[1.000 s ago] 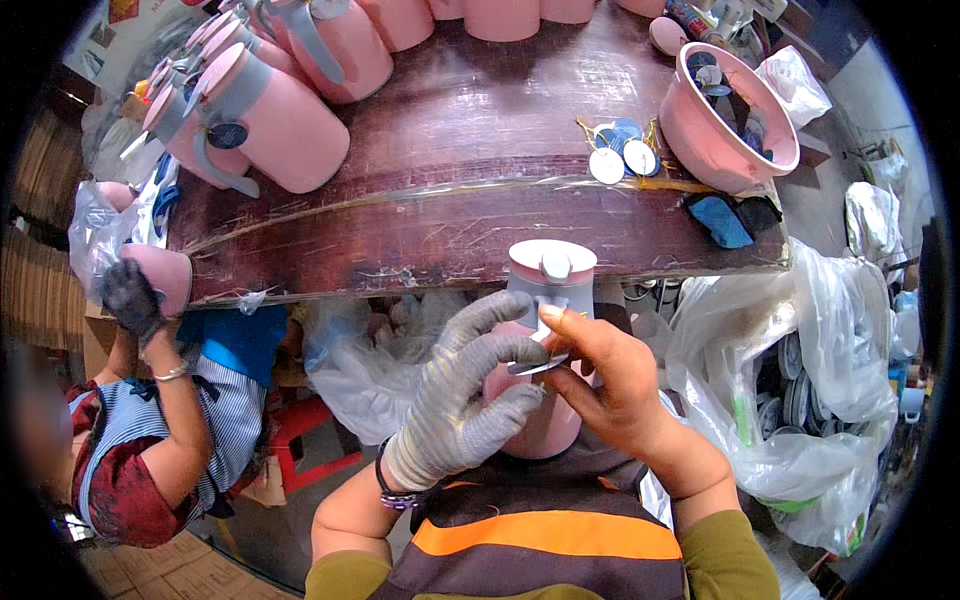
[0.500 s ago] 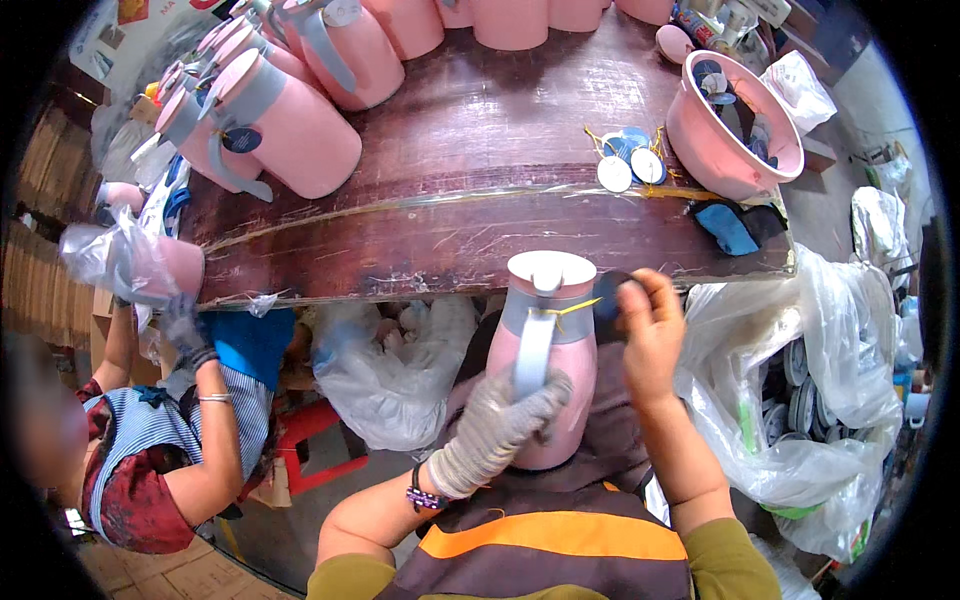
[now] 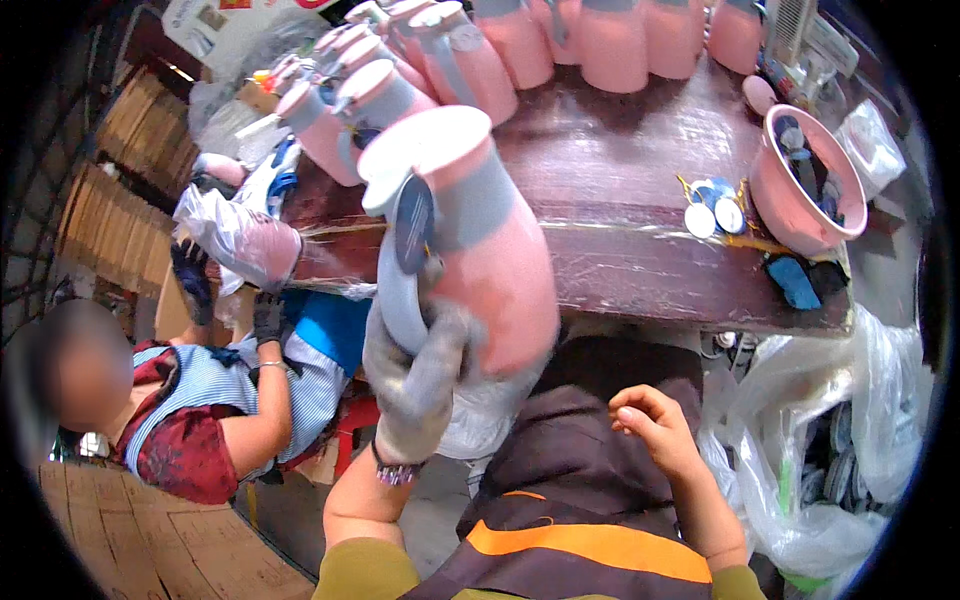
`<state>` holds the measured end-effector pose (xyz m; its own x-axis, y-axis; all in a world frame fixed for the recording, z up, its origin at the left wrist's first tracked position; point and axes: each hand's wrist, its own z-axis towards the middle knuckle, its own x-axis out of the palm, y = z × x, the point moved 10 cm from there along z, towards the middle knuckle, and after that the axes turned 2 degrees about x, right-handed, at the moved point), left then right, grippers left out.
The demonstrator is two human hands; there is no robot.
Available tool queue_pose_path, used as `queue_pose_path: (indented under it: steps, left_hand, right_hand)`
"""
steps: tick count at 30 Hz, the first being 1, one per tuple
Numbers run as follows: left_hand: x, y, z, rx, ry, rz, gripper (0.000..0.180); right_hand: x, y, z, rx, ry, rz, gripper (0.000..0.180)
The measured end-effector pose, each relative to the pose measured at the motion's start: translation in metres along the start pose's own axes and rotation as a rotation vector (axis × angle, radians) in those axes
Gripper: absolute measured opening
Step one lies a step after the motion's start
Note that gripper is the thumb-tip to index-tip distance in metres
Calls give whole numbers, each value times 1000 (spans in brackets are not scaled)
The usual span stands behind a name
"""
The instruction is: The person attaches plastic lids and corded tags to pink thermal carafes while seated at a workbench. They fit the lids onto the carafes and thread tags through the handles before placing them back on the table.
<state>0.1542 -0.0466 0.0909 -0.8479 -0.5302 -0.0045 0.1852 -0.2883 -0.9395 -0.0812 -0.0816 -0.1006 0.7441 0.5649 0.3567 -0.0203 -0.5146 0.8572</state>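
Observation:
A pink jug (image 3: 500,265) with a grey neck, white lid and pale grey handle is raised and tilted in front of me. My left hand (image 3: 415,385), in a grey knit glove, is closed round its handle. From the neck hangs a dark blue oval tag (image 3: 413,225), resting beside the handle. My right hand (image 3: 655,430) is bare and apart from the jug, over my dark apron, its fingers loosely curled with nothing visible in them. On the table (image 3: 640,265), several loose round tags (image 3: 715,208) lie in a small pile with yellow strings.
More pink jugs (image 3: 612,50) line the table's far side and left. At the right stand a pink basin (image 3: 840,225) with dark tags inside and a blue-black cloth item (image 3: 795,282). Below is a clear plastic bag (image 3: 770,400) of round parts. At left, a co-worker's gloved hands handle a plastic-wrapped jug (image 3: 265,245).
My left hand has lifted the jug up and left, closer to my view. My right hand has let go of the tag and dropped lower. The view has swung left.

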Motion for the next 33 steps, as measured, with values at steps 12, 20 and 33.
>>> queue_pose_path:
  steps: [12, 20, 33]
  left_hand:
    - [-131, 131, 101, 45, -339, 402, 46]
    - [-150, 227, 99, -46, -113, 1416, 43]
    - [-94, 197, 77, 213, -9, 1190, 30]
  right_hand:
    - [-15, -39, -13, -46, 20, -234, 18]
    - [-34, 5, 36, -27, -82, -310, 24]
    - [-58, 297, 306, -714, -393, -1501, 40]
